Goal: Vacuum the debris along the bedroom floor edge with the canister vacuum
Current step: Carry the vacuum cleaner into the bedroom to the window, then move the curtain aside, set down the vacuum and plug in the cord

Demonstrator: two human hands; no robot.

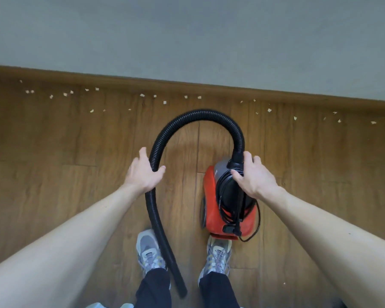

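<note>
A red and black canister vacuum (211,210) hangs just above the wooden floor, in front of my right foot. My right hand (252,177) grips its black top where the hose joins. The ribbed black hose (198,114) arches up and over to the left. My left hand (143,172) holds the hose partway along, thumb on one side and fingers on the other. The hose's nozzle end (180,287) hangs down between my feet. Several pale scraps of debris (142,95) lie scattered along the floor beside the wooden skirting board (187,85).
A grey wall (187,36) rises behind the skirting board. The vacuum's black power cord (257,218) is wound round its body and loops out to the right. My grey trainers (148,250) stand on the wood floor (53,152).
</note>
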